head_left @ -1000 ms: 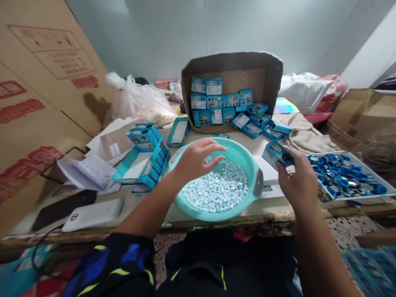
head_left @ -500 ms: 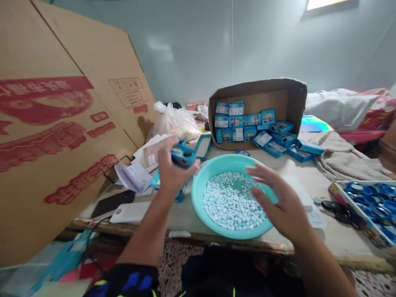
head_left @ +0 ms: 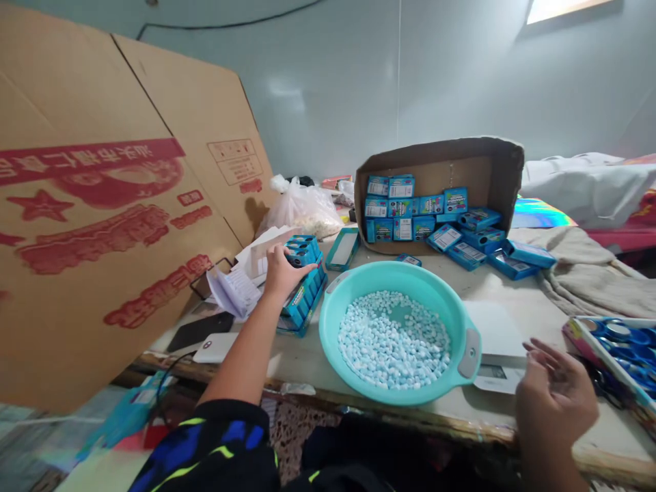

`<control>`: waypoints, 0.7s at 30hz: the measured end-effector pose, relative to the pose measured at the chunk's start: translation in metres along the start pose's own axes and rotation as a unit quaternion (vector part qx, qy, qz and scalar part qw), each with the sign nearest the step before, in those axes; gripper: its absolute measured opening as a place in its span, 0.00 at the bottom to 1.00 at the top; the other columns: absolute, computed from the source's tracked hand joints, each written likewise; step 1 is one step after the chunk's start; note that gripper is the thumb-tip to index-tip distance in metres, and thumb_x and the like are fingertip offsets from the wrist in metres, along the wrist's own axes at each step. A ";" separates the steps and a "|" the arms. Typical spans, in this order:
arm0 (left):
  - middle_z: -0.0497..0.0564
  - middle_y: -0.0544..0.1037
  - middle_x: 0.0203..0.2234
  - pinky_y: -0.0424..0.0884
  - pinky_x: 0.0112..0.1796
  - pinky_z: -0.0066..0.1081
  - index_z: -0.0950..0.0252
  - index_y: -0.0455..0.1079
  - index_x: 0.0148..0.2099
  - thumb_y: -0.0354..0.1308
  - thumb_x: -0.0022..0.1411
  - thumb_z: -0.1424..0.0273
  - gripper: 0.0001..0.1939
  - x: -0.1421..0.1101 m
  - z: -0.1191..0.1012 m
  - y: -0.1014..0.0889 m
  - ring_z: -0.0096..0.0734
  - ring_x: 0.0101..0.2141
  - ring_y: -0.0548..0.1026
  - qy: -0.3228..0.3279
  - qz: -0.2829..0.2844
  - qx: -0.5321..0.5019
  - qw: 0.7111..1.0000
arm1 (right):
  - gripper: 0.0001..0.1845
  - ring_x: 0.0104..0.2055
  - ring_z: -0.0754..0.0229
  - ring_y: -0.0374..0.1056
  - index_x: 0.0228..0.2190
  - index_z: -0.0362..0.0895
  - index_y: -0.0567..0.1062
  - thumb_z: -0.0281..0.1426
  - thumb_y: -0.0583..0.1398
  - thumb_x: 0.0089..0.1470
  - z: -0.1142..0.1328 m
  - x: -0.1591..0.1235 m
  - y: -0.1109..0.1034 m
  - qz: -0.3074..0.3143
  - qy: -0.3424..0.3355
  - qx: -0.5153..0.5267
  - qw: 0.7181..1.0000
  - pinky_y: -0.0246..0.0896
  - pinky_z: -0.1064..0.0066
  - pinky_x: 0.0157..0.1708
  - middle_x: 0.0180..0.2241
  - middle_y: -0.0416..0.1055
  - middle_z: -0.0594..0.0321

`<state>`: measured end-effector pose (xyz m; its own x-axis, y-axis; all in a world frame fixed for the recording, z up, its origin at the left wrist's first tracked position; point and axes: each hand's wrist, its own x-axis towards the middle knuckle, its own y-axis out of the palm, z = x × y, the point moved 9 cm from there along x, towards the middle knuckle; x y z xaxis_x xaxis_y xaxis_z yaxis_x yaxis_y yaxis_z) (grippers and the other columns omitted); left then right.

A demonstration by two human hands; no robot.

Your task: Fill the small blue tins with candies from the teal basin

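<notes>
Pinching a small blue box [head_left: 303, 247] in the left hand [head_left: 281, 275], with a grip parted to about its width, at ten o'clock of a turquoise basin [head_left: 384, 279], apparently seating it atop a row of blue boxes [head_left: 304, 301]. Holding the right hand [head_left: 556, 396] loosely curled, with nothing visible in it, at four o'clock beside a white scale [head_left: 495, 331]. Calling, seemingly, for a level release, with papers [head_left: 233, 294] crowding the row's nine o'clock, the basin close at three and bare table [head_left: 279, 365] open toward six.

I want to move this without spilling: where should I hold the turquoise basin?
Probably by both grey-padded handles at once, coming from opposite sides: they jut outward from the basin, clear of the pale pellets inside.
</notes>
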<state>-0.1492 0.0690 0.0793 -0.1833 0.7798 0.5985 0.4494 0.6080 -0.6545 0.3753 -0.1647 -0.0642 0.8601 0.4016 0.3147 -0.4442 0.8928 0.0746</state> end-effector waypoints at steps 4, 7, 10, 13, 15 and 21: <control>0.71 0.57 0.65 0.53 0.71 0.55 0.61 0.59 0.45 0.74 0.53 0.58 0.28 0.004 0.009 -0.004 0.63 0.72 0.53 -0.037 0.008 0.049 0.998 | 0.19 0.44 0.35 0.81 0.40 0.44 0.78 0.38 0.69 0.45 -0.006 0.009 -0.027 -0.126 -0.020 0.031 0.991 0.75 0.35 0.50 0.42 0.80 0.49; 0.74 0.51 0.70 0.45 0.72 0.59 0.65 0.65 0.48 0.73 0.54 0.57 0.28 0.007 -0.021 -0.022 0.69 0.73 0.48 0.016 -0.034 0.099 0.994 | 0.19 0.42 0.36 0.81 0.37 0.47 0.74 0.35 0.70 0.41 -0.016 0.013 -0.044 -0.195 -0.045 0.070 0.977 0.75 0.34 0.48 0.42 0.78 0.53; 0.68 0.59 0.69 0.48 0.72 0.56 0.64 0.70 0.53 0.67 0.62 0.60 0.21 0.004 -0.093 -0.019 0.61 0.72 0.53 0.157 -0.060 0.083 0.982 | 0.19 0.39 0.43 0.80 0.37 0.48 0.72 0.35 0.71 0.42 -0.020 0.011 -0.049 -0.207 -0.059 0.073 0.974 0.76 0.37 0.47 0.41 0.76 0.56; 0.62 0.73 0.60 0.66 0.64 0.46 0.62 0.74 0.54 0.58 0.68 0.63 0.15 0.003 -0.169 0.048 0.51 0.63 0.70 0.238 0.094 0.017 0.967 | 0.17 0.37 0.48 0.78 0.35 0.49 0.69 0.37 0.70 0.47 -0.010 0.004 -0.047 -0.210 -0.088 0.053 0.972 0.77 0.42 0.45 0.40 0.73 0.59; 0.59 0.79 0.54 0.73 0.56 0.42 0.61 0.75 0.55 0.55 0.70 0.61 0.17 0.006 -0.200 0.119 0.48 0.55 0.77 0.201 0.255 0.043 0.945 | 0.16 0.36 0.50 0.76 0.35 0.48 0.69 0.38 0.69 0.50 -0.003 0.000 -0.043 -0.203 -0.095 0.047 0.974 0.76 0.45 0.42 0.40 0.72 0.58; 0.66 0.83 0.51 0.74 0.52 0.44 0.66 0.78 0.53 0.72 0.50 0.49 0.34 0.011 -0.256 0.269 0.62 0.53 0.79 0.168 0.432 0.118 0.878 | 0.11 0.41 0.52 0.73 0.37 0.46 0.72 0.36 0.67 0.56 0.009 -0.002 -0.032 -0.156 -0.115 0.012 0.981 0.72 0.54 0.43 0.42 0.72 0.58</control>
<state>0.1930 0.2024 0.0279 0.4224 0.9017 -0.0920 0.0930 -0.1441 -0.9852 0.3859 -0.1960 -0.0583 0.8766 0.0508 0.4786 -0.1774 0.9585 0.2231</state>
